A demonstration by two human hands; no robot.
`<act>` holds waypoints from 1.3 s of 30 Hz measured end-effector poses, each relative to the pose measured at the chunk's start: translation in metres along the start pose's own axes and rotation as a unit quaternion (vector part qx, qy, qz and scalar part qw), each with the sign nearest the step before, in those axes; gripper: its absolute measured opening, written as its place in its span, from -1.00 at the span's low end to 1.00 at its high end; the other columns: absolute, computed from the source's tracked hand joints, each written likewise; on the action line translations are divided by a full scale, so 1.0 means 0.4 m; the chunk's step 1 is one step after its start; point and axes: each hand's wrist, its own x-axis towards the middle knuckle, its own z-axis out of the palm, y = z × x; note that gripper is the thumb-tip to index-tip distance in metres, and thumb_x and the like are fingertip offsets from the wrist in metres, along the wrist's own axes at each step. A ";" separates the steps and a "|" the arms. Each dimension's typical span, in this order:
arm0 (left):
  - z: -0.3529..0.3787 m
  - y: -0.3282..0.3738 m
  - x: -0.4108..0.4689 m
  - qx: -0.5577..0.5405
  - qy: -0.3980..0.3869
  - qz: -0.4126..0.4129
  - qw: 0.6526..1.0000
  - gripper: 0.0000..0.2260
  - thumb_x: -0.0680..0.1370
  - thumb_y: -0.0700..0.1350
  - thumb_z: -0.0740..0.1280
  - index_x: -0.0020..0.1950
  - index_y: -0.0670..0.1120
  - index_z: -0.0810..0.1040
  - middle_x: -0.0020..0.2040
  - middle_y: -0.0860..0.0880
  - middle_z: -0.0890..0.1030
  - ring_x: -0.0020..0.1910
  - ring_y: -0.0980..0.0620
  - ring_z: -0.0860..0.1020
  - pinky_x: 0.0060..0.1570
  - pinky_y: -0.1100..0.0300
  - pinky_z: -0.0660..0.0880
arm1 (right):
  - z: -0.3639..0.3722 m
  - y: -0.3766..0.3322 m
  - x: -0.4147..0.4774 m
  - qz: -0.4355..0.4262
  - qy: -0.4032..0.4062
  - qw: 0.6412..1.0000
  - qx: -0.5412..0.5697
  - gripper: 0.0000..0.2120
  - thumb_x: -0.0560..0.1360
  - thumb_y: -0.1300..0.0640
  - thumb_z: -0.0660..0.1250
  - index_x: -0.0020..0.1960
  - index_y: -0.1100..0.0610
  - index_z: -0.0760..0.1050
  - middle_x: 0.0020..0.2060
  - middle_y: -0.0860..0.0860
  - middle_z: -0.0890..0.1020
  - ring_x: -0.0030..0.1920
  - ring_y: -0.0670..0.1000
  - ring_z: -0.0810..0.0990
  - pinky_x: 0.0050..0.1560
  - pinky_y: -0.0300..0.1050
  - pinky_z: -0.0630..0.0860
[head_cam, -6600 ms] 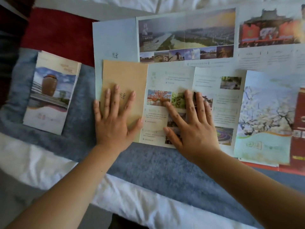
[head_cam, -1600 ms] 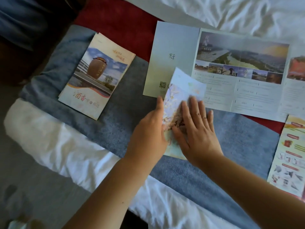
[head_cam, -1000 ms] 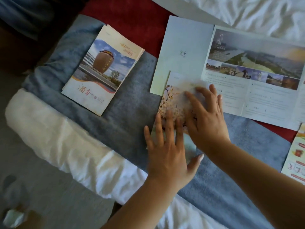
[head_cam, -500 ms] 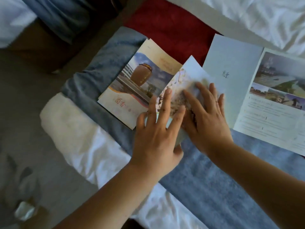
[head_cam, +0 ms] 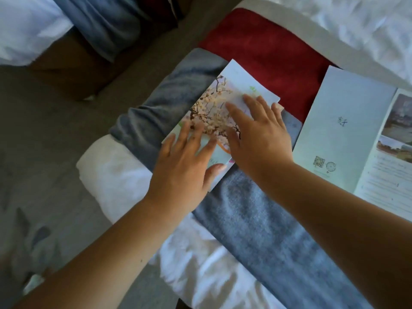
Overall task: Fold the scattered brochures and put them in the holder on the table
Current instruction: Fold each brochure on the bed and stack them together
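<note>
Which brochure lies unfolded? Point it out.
The pale blue brochure at the right, spread into panels with photos; the blossom brochure beside it is folded.

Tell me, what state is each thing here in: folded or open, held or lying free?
blossom brochure: folded, lying on the blue-grey blanket, pressed by both hands.
left hand: open, fingers flat on the blossom brochure.
right hand: open, fingers flat on the same brochure.
large brochure: unfolded, lying flat, untouched.

Both hands, left [head_cam: 180, 170] and right [head_cam: 258, 134], lie flat, fingers spread, side by side.
</note>
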 end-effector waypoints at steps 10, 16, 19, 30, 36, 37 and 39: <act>0.031 -0.034 -0.001 -0.049 0.026 0.015 0.998 -0.50 0.68 0.18 0.17 0.60 0.07 0.31 0.64 -0.12 0.21 0.63 -0.16 0.16 0.52 -0.13 0.25 | 0.043 -0.018 -0.004 0.022 -0.064 0.997 -0.030 -0.44 0.70 -0.25 0.03 0.65 -0.31 -0.05 0.69 -0.09 -0.14 0.67 0.10 -0.22 0.63 0.08 -0.08; 0.050 -0.036 0.001 -0.049 0.050 0.020 0.997 -0.55 0.65 0.12 0.28 0.52 0.02 0.47 0.58 -0.15 0.35 0.56 -0.18 0.30 0.45 -0.10 0.35 | 0.062 -0.016 -0.011 0.026 -0.060 0.997 -0.041 -0.45 0.71 -0.24 0.00 0.66 -0.31 -0.07 0.69 -0.07 -0.14 0.67 0.11 -0.22 0.65 0.10 -0.19; 0.050 -0.025 -0.004 -0.063 0.049 0.018 0.997 -0.55 0.62 0.09 0.34 0.50 0.02 0.49 0.58 -0.14 0.35 0.56 -0.18 0.31 0.42 -0.16 0.39 | 0.070 -0.007 -0.029 0.027 -0.052 0.997 -0.048 -0.46 0.71 -0.25 -0.03 0.65 -0.31 -0.07 0.69 -0.05 -0.11 0.68 0.12 -0.20 0.65 0.11 -0.21; 0.015 0.041 -0.013 -0.025 0.029 -0.015 0.999 -0.49 0.64 0.18 0.25 0.54 0.01 0.41 0.54 -0.17 0.37 0.49 -0.23 0.38 0.33 -0.23 0.41 | 0.030 0.043 -0.076 -0.044 -0.071 0.996 -0.039 -0.36 0.65 -0.06 0.05 0.69 -0.16 -0.05 0.68 0.11 -0.22 0.67 0.11 -0.27 0.62 0.05 -0.32; 0.032 0.220 -0.037 -0.048 0.040 0.064 0.996 -0.46 0.60 0.18 0.22 0.54 -0.02 0.43 0.54 -0.17 0.38 0.45 -0.25 0.43 0.30 -0.20 0.42 | -0.035 0.253 -0.261 0.036 0.003 0.999 -0.019 -0.33 0.67 0.08 0.18 0.70 -0.08 -0.02 0.67 0.10 -0.24 0.63 0.09 -0.37 0.62 0.05 -0.30; 0.038 0.262 -0.037 -0.054 0.039 0.079 0.995 -0.46 0.61 0.17 0.23 0.54 -0.03 0.43 0.55 -0.18 0.37 0.47 -0.26 0.41 0.32 -0.22 0.42 | -0.047 0.302 -0.298 0.068 0.017 0.998 -0.004 -0.39 0.70 0.05 0.11 0.70 -0.08 -0.02 0.68 0.09 -0.23 0.64 0.08 -0.37 0.62 0.04 -0.30; 0.044 0.347 -0.031 -0.062 0.037 0.105 0.992 -0.44 0.62 0.17 0.22 0.57 -0.06 0.38 0.56 -0.21 0.35 0.51 -0.28 0.35 0.37 -0.27 0.39 | -0.076 0.409 -0.371 0.142 0.041 0.989 0.024 -0.44 0.73 -0.02 0.06 0.69 -0.09 0.01 0.68 0.08 -0.21 0.65 0.08 -0.34 0.65 0.07 -0.24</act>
